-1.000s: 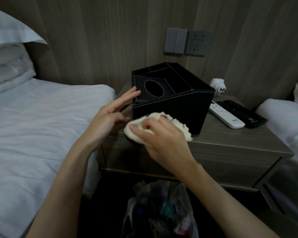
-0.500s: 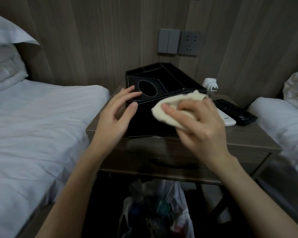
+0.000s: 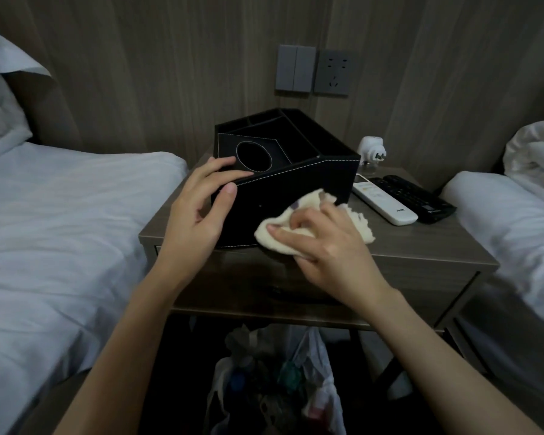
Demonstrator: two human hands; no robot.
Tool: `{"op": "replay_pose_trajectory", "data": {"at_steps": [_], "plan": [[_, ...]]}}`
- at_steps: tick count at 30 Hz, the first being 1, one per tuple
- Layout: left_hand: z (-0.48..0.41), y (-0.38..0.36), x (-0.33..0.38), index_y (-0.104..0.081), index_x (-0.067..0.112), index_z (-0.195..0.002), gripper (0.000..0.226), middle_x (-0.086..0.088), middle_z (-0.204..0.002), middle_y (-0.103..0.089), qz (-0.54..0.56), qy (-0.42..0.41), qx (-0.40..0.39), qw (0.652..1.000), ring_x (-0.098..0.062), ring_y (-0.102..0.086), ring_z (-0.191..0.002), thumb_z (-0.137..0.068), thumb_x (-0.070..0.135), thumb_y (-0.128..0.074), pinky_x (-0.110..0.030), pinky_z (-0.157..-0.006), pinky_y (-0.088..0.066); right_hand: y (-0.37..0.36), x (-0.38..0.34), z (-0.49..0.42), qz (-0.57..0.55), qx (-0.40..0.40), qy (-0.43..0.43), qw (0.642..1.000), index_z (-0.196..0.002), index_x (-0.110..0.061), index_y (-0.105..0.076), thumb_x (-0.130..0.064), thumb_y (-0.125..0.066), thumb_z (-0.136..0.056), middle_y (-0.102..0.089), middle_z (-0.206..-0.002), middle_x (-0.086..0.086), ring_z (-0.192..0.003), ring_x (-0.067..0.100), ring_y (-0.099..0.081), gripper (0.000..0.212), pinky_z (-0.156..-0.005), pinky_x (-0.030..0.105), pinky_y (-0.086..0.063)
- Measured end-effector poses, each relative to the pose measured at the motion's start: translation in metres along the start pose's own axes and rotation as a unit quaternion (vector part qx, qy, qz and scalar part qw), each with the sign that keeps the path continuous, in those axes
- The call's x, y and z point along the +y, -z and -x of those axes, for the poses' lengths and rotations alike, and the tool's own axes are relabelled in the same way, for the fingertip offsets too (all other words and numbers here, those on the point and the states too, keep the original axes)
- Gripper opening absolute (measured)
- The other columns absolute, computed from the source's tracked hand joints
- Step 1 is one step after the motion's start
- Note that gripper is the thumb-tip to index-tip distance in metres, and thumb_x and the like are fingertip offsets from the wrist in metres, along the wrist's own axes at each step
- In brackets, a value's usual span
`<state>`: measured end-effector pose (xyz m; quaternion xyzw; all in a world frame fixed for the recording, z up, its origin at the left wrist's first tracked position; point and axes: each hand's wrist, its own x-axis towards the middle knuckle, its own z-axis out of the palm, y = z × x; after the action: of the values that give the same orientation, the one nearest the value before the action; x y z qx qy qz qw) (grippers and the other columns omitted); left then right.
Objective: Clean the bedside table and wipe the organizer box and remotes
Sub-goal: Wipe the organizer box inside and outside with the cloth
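right grip (image 3: 330, 249) bunches a cream cloth (image 3: 360, 226) against the organizer box (image 3: 296, 189) front, left grip (image 3: 198, 215) clasping its corner; box wiping seems midway, remotes (image 3: 385, 200) beside it likely next.

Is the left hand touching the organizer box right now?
Touching. The head view shows the left hand gripping the organizer box at its near-left corner, fingers lying on the top panel and thumb pressed against the front face.
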<state>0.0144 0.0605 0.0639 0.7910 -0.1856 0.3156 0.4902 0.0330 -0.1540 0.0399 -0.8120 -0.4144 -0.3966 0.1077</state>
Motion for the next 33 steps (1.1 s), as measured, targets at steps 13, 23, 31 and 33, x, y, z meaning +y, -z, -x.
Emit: {"op": "replay_pose_trajectory", "data": {"at_steps": [13, 23, 31, 33], "plan": [[-0.002, 0.005, 0.005, -0.061, 0.04, -0.111, 0.029, 0.009, -0.135, -0.053, 0.008, 0.015, -0.024, 1.0, 0.003, -0.037, -0.133, -0.1, 0.017, -0.047, -0.01, -0.108, -0.028, 0.042, -0.004, -0.014, 0.062, 0.204, -0.049, 0.976, -0.106, -0.011, -0.075, 0.002, -0.057, -0.09, -0.068, -0.089, 0.011, -0.075, 0.027, -0.05, 0.027, -0.065, 0.04, -0.043], [-0.005, 0.012, 0.003, -0.063, 0.029, -0.112, 0.024, 0.003, -0.131, -0.055, 0.008, 0.027, -0.031, 0.999, -0.009, -0.039, -0.135, -0.099, 0.014, -0.049, -0.016, -0.111, -0.029, 0.017, 0.012, -0.01, -0.02, 0.103, -0.135, 0.985, -0.102, -0.005, -0.068, 0.004, -0.052, -0.078, -0.058, -0.097, 0.011, -0.091, 0.021, -0.04, 0.031, -0.084, 0.027, -0.035], [-0.006, 0.014, 0.007, -0.063, 0.027, -0.112, 0.024, 0.001, -0.129, -0.055, 0.002, 0.024, -0.032, 0.999, 0.007, -0.043, -0.123, -0.099, 0.012, -0.049, -0.005, -0.102, -0.03, 0.015, 0.009, 0.022, -0.033, -0.064, -0.117, 0.99, -0.098, -0.014, -0.068, -0.012, -0.049, -0.08, -0.061, -0.092, 0.0, -0.089, 0.021, -0.052, 0.025, -0.083, 0.027, -0.042], [-0.006, 0.014, 0.011, -0.064, 0.023, -0.113, 0.023, 0.001, -0.126, -0.056, -0.034, 0.009, -0.024, 0.999, 0.008, -0.044, -0.121, -0.099, 0.012, -0.049, -0.004, -0.101, -0.029, 0.024, 0.013, 0.02, -0.042, -0.102, -0.107, 0.988, -0.096, -0.017, -0.068, -0.017, -0.045, -0.082, -0.065, -0.093, -0.002, -0.09, 0.021, -0.058, 0.028, -0.082, 0.032, -0.047]]}}
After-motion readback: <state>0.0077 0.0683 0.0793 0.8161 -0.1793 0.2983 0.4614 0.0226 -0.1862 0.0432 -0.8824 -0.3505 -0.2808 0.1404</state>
